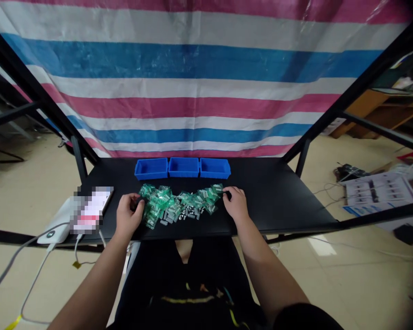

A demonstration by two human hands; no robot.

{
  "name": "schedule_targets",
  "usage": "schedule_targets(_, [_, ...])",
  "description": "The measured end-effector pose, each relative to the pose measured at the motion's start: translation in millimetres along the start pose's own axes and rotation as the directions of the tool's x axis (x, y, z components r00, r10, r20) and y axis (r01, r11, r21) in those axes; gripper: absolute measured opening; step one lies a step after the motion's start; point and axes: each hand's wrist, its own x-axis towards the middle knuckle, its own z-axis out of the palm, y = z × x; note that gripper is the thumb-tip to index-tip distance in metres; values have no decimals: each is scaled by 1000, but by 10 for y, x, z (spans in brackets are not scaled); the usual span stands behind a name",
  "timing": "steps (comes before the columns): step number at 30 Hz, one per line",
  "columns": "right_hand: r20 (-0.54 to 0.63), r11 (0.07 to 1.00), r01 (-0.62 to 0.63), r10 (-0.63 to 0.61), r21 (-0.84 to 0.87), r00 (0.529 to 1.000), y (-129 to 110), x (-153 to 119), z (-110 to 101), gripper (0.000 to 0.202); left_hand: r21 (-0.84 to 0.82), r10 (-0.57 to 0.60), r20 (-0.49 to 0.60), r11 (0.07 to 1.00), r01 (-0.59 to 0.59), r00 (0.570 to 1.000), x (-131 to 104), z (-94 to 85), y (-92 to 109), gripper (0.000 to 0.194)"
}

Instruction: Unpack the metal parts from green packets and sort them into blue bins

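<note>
A loose pile of small green-tinted clear packets lies on the black table in front of me. Among the packets are small grey blocks and shiny metal pieces, too small to name. My left hand rests at the left edge of the pile, its fingers curved and the thumb apart, with nothing visible in it. At the pile's right end is my right hand, fingers bent and thumb apart, its fingertips beside the packets. It too shows nothing held.
Three blue bins stand in a row behind the pile. To the left, a phone with a blurred screen and a white power bank with cables sit at the table's edge. A striped sheet hangs behind the black table.
</note>
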Motion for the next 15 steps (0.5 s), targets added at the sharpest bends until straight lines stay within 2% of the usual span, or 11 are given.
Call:
schedule_targets(4, [-70, 985, -80, 92, 153, 993, 44, 25, 8, 21, -71, -60, 58, 995, 64, 997, 22, 33, -13, 25])
schedule_targets(8, [-103, 916, -182, 232, 357, 967, 124, 27, 11, 25, -67, -44, 74, 997, 49, 996, -15, -2, 9, 23])
schedule_targets(12, [-81, 929, -118, 155, 351, 985, 151, 80, -2, 24, -92, -26, 73, 995, 33, 997, -14, -7, -7, 20])
schedule_targets(15, [46, 927, -51, 36, 372, 998, 74, 199, -43, 25, -134, -12, 95, 991, 24, 995, 2, 11, -51, 21])
